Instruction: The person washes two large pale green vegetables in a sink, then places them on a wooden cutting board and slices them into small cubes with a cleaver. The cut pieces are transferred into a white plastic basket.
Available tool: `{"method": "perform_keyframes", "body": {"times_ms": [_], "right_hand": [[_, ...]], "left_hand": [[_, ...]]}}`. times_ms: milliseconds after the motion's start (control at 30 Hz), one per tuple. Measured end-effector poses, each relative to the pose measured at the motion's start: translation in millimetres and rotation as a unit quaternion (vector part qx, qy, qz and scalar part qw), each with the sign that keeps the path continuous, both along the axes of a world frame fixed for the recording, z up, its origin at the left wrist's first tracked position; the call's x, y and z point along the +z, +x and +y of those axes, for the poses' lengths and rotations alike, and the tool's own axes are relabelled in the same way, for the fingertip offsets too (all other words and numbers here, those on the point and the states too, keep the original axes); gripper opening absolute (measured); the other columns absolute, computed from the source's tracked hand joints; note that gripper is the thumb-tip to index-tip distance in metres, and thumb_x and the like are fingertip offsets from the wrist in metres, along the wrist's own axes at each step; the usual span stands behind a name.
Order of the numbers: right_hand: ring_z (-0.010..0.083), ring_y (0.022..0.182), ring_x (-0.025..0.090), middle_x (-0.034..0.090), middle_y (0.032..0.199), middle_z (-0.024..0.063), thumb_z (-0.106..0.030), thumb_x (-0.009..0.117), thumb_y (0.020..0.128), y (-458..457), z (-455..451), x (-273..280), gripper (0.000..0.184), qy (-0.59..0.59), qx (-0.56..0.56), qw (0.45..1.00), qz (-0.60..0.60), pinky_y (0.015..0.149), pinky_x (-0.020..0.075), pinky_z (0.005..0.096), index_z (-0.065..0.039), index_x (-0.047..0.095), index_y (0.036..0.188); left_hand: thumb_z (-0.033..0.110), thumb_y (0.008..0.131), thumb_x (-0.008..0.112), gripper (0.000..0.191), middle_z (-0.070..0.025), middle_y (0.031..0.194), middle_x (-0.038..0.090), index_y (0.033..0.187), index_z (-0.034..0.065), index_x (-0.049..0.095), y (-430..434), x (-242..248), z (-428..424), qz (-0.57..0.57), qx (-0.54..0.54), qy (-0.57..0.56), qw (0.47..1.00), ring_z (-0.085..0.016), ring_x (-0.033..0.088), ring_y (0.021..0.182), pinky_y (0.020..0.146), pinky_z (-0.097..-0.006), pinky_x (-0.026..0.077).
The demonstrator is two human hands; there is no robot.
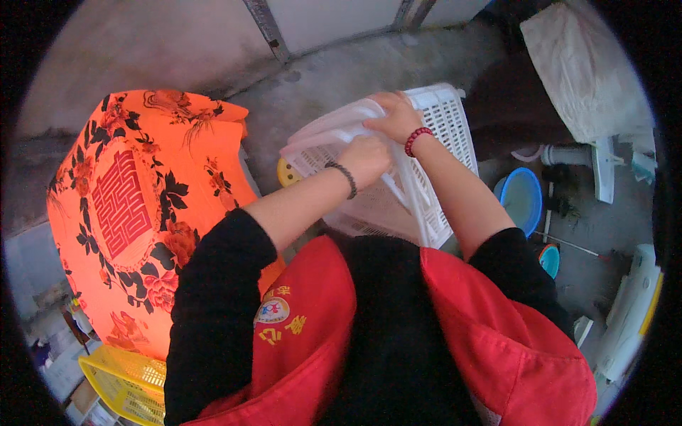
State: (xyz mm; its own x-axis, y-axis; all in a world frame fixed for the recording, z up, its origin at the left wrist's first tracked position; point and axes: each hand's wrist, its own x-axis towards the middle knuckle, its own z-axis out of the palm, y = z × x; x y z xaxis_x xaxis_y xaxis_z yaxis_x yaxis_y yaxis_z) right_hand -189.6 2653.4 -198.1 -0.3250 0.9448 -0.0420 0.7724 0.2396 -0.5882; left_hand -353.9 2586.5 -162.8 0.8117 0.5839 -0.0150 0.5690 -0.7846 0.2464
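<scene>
A white perforated plastic basket stands tilted in front of me. Translucent whitish sheeting, either thin plastic or fine netting, drapes over its rim and into it. My left hand, with a dark beaded bracelet at the wrist, is closed in a fist on the sheeting over the basket's opening. Just beyond it, my right hand, wearing a red bead bracelet, grips the gathered sheeting at the basket's far side. Both hands' fingertips are partly hidden.
An orange floral cloth covers a surface on the left, with a yellow plastic basket below it. Part of a yellow perforated object shows behind the white basket. On the right floor stand a blue basin and a smaller teal-and-orange basin.
</scene>
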Motion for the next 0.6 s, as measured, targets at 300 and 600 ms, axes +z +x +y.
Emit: {"method": "perform_keyframes", "body": {"times_ms": [300, 600], "right_hand": [[0.0348, 0.134, 0.04, 0.044, 0.145, 0.0138, -0.045, 0.073, 0.077, 9.9, -21.4, 20.0, 0.062, 0.048, -0.13, 0.982, -0.129, 0.111, 0.032, 0.0442, -0.02, 0.057, 0.132], [0.0395, 0.122, 0.05, 0.048, 0.136, 0.0249, -0.032, 0.07, 0.081, 33.4, -98.6, -15.3, 0.064, 0.085, -0.249, 0.955, -0.138, 0.099, 0.0441, 0.0451, -0.012, 0.047, 0.138]], "left_hand": [[0.011, 0.077, 0.06, 0.01, -0.009, 0.078, 0.066, 0.073, 0.0107, 0.069, 3.3, 6.7, -14.4, 0.054, 0.011, 0.071, 0.996, -0.026, 0.063, 0.081, 0.066, -0.0392, 0.05], [0.013, 0.078, 0.06, 0.01, -0.009, 0.075, 0.067, 0.076, 0.0112, 0.069, 23.1, -13.5, 10.3, 0.051, -0.093, 0.052, 0.993, -0.027, 0.067, 0.078, 0.064, -0.0397, 0.053]]}}
